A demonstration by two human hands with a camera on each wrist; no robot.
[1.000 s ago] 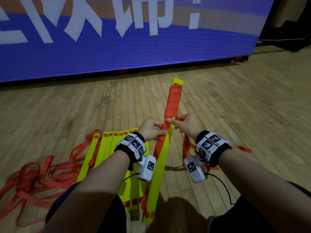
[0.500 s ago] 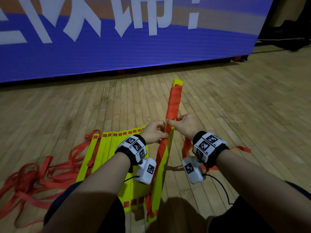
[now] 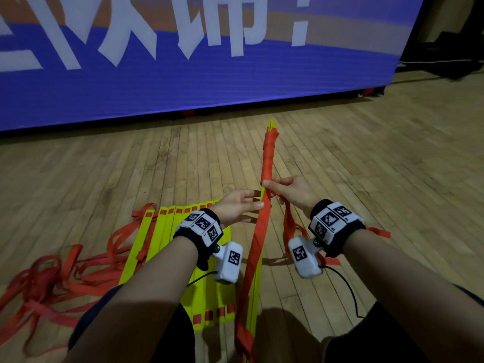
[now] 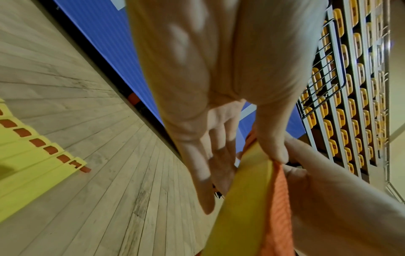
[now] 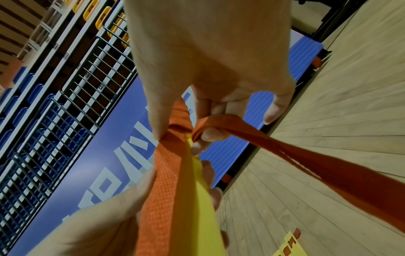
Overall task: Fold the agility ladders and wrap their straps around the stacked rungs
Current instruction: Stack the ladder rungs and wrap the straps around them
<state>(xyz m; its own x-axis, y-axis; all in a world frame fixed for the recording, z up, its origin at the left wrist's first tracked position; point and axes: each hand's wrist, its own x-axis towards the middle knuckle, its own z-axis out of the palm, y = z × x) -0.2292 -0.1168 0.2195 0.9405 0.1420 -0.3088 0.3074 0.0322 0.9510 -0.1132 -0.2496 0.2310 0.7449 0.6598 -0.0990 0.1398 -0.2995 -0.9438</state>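
Both hands (image 3: 264, 199) around rung stack (image 3: 255, 258)

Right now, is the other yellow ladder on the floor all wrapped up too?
No, the second ladder lies spread out, its orange straps loose.

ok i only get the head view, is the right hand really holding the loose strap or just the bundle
Observer: In the right wrist view, the right hand has its fingers curled round the strap.
Operator: and its thumb
Observer: It presses on the orange wrap on the bundle.
Operator: left hand gripping or just touching
Observer: In the left wrist view, the left hand pinches the bundle, with the thumb on one side and the fingers on the other.
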